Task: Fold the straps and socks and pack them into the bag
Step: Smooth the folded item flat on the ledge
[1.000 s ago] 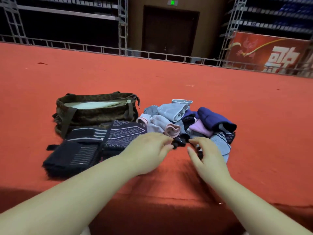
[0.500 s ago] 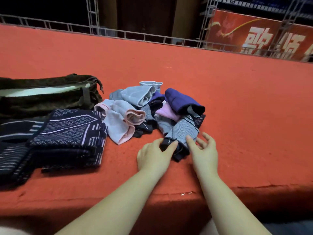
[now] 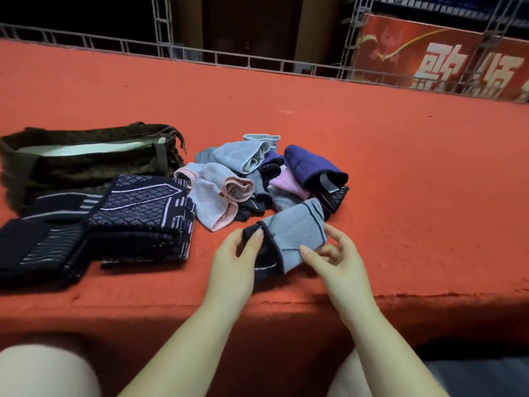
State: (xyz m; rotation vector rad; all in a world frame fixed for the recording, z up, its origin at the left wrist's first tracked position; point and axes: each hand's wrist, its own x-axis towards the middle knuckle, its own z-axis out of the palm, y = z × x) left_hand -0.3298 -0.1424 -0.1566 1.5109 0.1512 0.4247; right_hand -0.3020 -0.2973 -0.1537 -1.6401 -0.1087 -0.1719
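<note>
Warm overhead light on my orange carpeted platform (image 3: 400, 156); dark background, wide-angle bowing at edges, slight softness throughout.

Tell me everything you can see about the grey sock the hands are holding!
The grey sock looks like ribbed knit, light grey with thin dark stripes and a black end. It lies tilted on the red carpet, at the sock pile's near edge. The left hand pinches its black end; the right hand holds its grey end with thumb and curled fingers.
</note>
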